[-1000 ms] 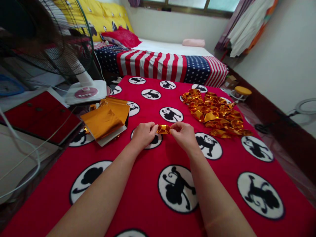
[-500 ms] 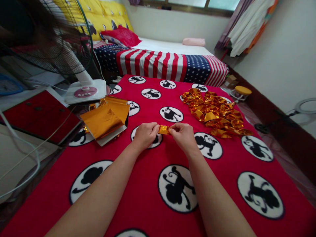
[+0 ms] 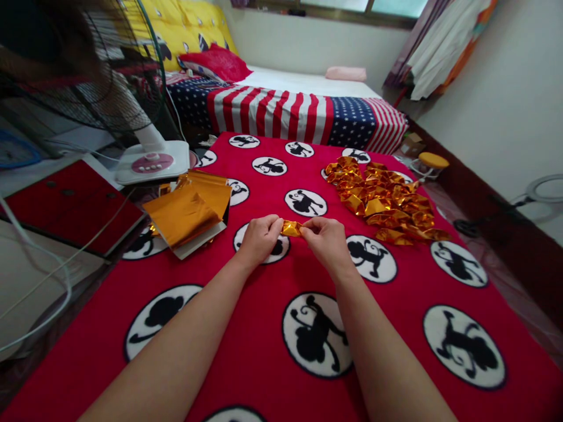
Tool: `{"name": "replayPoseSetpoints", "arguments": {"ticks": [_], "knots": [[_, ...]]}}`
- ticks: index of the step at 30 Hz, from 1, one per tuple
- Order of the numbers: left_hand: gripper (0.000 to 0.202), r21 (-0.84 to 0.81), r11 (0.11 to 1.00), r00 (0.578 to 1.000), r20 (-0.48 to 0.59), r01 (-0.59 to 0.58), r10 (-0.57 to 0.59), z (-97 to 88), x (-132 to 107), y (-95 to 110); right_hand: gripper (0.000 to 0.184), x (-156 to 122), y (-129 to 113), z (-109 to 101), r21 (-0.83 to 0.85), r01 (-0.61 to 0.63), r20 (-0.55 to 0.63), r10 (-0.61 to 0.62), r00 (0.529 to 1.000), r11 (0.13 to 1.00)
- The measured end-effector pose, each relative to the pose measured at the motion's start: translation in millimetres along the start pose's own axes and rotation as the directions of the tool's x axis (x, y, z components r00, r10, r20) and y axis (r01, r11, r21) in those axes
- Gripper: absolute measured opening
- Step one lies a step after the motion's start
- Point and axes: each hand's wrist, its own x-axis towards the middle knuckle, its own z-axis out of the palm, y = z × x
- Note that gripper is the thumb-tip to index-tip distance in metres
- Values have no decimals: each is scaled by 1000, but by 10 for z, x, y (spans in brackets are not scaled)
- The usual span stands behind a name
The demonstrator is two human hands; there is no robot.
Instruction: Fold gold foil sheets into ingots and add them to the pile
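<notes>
A small folded piece of shiny gold foil paper (image 3: 291, 228) is stretched between my two hands, just above the red cloth. My left hand (image 3: 263, 235) pinches its left end, fingers curled. Its right end sits between the thumb and fingers of my right hand (image 3: 324, 238). Both ends are hidden by my fingertips. To the left lies a stack of flat gold foil sheets (image 3: 185, 214), some with a white border. Crumpled and folded gold foil pieces (image 3: 382, 202) are heaped at the right, beyond my right hand.
A red cloth with monkey prints (image 3: 259, 316) covers the surface before me. A fan (image 3: 152, 161) stands at the left by a red board (image 3: 74, 199). Behind is a bed with a striped, starred cover (image 3: 281, 114). A yellow-topped stool (image 3: 433, 160) is at the right.
The foil piece between my fingers looks slightly more twisted and creased. My hands have stayed in nearly the same place.
</notes>
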Motion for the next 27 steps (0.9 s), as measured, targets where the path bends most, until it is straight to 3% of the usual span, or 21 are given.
{"name": "replayPoseSetpoints", "arguments": {"ticks": [4,10,18,27], "knots": [[34,54,997,995,89,-52,47,-40,8,-5,15,7,19,-10,-22,-10,0,10,1000,1000],[36,156,988,1000,-31,3,2,-31,-6,13,16,-5,-2,5,27,19,3,-20,1000,999],[35,305,952,1000,-12,-24,29,-24,-13,32,17,-10,-6,9,61,-5,-44,7,999,998],[35,355,935,1000,-4,-12,14,-29,-8,34,18,0,-18,-30,218,-68,32,62,998,974]]}}
